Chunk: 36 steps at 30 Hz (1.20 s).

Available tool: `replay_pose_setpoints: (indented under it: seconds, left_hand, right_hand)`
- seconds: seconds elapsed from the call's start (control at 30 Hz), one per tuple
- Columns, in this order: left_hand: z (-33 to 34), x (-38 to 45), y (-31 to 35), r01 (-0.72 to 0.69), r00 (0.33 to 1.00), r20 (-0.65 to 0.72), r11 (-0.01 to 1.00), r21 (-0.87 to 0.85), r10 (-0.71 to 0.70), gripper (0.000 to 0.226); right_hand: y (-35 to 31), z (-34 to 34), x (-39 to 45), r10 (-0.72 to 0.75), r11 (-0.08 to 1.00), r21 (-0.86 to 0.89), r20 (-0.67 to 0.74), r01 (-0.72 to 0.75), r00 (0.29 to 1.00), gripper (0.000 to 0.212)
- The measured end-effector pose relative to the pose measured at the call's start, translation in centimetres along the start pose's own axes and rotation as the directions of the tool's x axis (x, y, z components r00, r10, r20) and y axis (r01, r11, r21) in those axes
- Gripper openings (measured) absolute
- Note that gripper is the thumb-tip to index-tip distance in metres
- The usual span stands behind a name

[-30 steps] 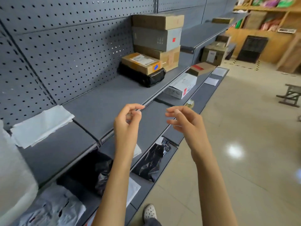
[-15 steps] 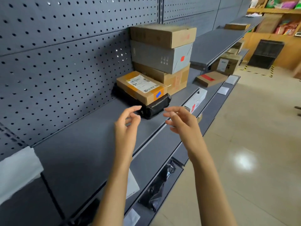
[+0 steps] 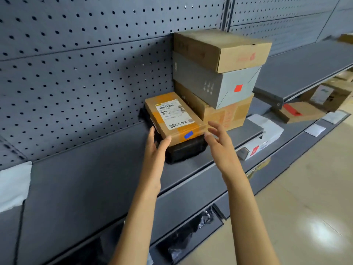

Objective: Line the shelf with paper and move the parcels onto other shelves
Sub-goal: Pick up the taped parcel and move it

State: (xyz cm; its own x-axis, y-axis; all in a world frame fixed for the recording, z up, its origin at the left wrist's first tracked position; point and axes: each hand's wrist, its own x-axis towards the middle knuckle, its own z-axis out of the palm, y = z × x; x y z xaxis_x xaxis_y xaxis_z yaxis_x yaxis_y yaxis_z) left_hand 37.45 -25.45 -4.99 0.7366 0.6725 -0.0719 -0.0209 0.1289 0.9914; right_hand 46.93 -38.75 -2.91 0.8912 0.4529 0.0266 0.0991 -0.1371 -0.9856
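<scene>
A flat brown parcel (image 3: 175, 115) with orange tape, a white label and a blue sticker lies on a black bagged parcel (image 3: 185, 151) on the grey shelf (image 3: 86, 178). My left hand (image 3: 155, 148) touches the brown parcel's near left corner, thumb on its front edge and fingers along its side. My right hand (image 3: 217, 139) hovers with straight fingers at the near right corner. Behind stands a stack of three boxes: a brown one (image 3: 221, 48) on top, a grey one (image 3: 215, 85) in the middle and a taped brown one (image 3: 227, 113) below.
White paper (image 3: 13, 186) lies on the shelf at the far left. The lower shelf holds a white box (image 3: 263, 140) and a flat brown box (image 3: 299, 111). A black bag (image 3: 191, 236) sits on the lowest shelf. Pegboard backs the shelves; tiled floor lies to the right.
I have come closer to the parcels. Both hands have reached forward from mid-air to the two near corners of the flat brown parcel.
</scene>
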Motion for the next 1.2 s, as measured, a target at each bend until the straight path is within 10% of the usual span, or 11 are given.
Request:
replay_pose_setpoints:
  seconds: [0.33, 1.2]
  left_hand:
    - [5.8, -0.1, 0.3, -0.03, 0.943, -0.334, 0.994, -0.105, -0.007, 0.05]
    - [0.0, -10.6, 4.1, -0.336, 0.742, -0.631, 0.94, -0.056, 0.227, 0.044]
  right_hand:
    - [2.1, -1.0, 3.9, -0.002, 1.0, 0.009, 0.333, -0.002, 0.943, 0.035]
    - [-3.3, 4.1, -4.0, -0.272, 0.942, -0.026, 0.519, 0.333, 0.81, 0.032]
